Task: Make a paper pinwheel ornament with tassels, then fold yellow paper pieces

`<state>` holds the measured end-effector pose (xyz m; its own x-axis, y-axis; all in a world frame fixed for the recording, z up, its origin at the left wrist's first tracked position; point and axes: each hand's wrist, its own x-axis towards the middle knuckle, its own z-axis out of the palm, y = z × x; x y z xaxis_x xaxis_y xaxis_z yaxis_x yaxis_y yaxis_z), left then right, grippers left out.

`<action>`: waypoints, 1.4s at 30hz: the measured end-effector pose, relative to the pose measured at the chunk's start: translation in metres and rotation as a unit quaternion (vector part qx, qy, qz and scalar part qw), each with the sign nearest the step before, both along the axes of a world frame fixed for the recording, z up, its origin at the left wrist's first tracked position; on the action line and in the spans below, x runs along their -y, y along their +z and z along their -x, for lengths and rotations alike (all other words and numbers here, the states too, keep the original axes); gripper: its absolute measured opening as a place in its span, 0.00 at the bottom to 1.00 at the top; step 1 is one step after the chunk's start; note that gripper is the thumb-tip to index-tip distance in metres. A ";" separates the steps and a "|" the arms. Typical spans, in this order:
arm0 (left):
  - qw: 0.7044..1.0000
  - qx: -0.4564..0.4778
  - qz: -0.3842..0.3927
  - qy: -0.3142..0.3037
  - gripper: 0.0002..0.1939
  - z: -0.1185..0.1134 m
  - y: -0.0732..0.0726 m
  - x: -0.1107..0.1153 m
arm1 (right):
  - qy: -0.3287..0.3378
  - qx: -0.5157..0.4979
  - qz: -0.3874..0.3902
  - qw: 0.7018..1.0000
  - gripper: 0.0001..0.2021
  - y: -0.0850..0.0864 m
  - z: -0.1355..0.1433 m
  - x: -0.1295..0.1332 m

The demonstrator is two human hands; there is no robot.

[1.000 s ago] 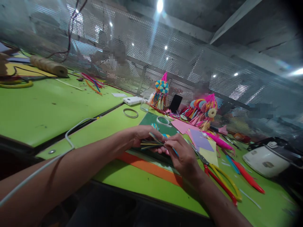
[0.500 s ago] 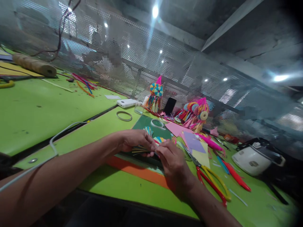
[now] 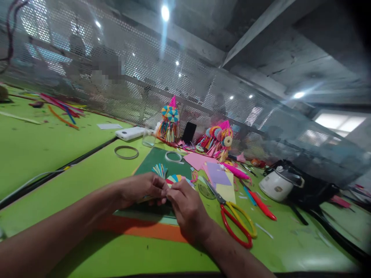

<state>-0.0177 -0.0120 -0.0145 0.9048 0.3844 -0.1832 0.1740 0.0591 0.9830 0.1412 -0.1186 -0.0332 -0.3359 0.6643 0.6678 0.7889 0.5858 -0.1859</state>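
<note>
Over a dark green sheet (image 3: 147, 160), my left hand (image 3: 147, 188) and my right hand (image 3: 185, 200) meet fingertip to fingertip. My left hand is closed around thin paper strips, partly hidden by its fingers. The fingers of my right hand are pinched at the same spot; what they hold is too small to make out. A fringed bunch of blue and cream strips (image 3: 159, 170) shows just behind my left hand. Beyond my fingers lies a multicoloured paper disc (image 3: 177, 178). Orange paper (image 3: 139, 227) lies under the near edge of the green sheet.
Scissors with red and yellow handles (image 3: 228, 208) lie right of my right hand. Further back are a tape ring (image 3: 126, 152), a white device (image 3: 130, 133), a glass (image 3: 148, 138), a phone (image 3: 189, 133) and tasselled paper ornaments (image 3: 169, 117). A white pot-like container (image 3: 276, 185) stands at the right.
The head view has swung right, so the table items appear further left. Both hands stay together, fingertips touching. The strips under my left hand show less now.
</note>
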 end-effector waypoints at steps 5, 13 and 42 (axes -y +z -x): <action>0.999 -0.015 -0.038 -0.004 0.13 -0.001 0.001 -0.001 | 0.006 -0.051 0.041 0.998 0.07 0.001 0.002 0.002; 0.995 -0.053 -0.074 0.035 0.17 -0.004 0.002 -0.005 | -0.047 -0.147 0.024 0.988 0.03 0.005 0.002 0.000; 0.997 -0.037 -0.026 0.064 0.10 0.000 0.000 -0.004 | -0.224 0.245 0.336 0.882 0.07 0.052 -0.037 -0.185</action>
<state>-0.0173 -0.0079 -0.0140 0.8321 0.5073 -0.2243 0.2408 0.0341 0.9700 0.1787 0.0663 0.0189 -0.0790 0.9938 -0.0787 0.9950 0.0833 0.0542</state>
